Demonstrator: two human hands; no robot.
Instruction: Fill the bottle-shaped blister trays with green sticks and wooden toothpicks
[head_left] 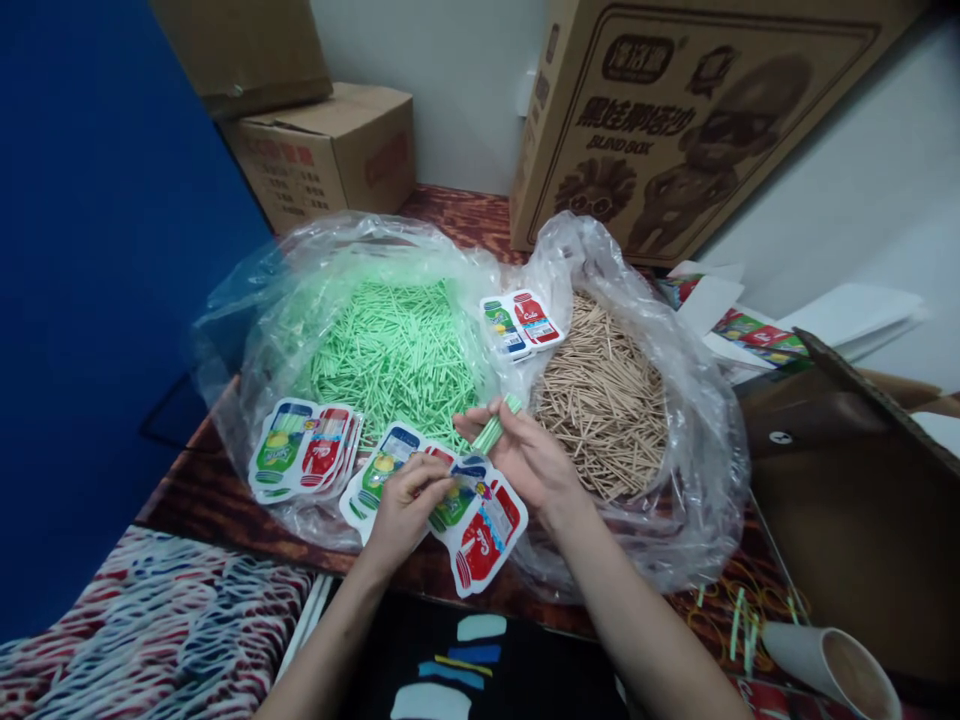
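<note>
My left hand (409, 500) is closed on the top edge of a bottle-printed packet (480, 530), one of a few overlapping packets in front of me. My right hand (525, 455) pinches a small bundle of green sticks (496, 430) just above that packet. Behind the hands a clear plastic bag (247, 330) holds a big heap of green sticks (394, 350). A second clear bag (712, 440) to the right holds brown sticks (604, 400).
A stack of printed packets (304, 450) lies at the left, another pair (521, 322) sits between the bags. Cardboard boxes (330, 150) stand behind, a large printed box (675, 110) leans at the back. A paper cup (840, 665) and rubber bands (750, 600) lie at the right.
</note>
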